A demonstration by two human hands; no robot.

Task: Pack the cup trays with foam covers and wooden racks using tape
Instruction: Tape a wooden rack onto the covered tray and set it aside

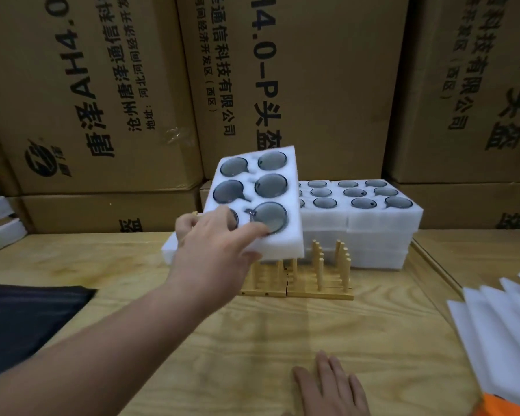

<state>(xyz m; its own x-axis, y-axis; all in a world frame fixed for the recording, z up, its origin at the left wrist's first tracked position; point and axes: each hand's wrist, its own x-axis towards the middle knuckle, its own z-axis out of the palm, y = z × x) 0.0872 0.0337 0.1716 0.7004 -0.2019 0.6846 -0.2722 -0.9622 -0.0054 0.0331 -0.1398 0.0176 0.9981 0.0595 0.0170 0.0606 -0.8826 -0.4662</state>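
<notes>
fingers [252, 232] grip tray [261, 205] above wooden racks [318, 277], seemingly clear.

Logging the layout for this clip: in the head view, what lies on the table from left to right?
Dark cloth → left hand gripping a tilted foam cup tray → wooden racks → stacked foam cup trays → white foam covers.

stacked printed cardboard boxes [108, 94], dark cloth [21, 319], wooden table [252, 340]
</notes>
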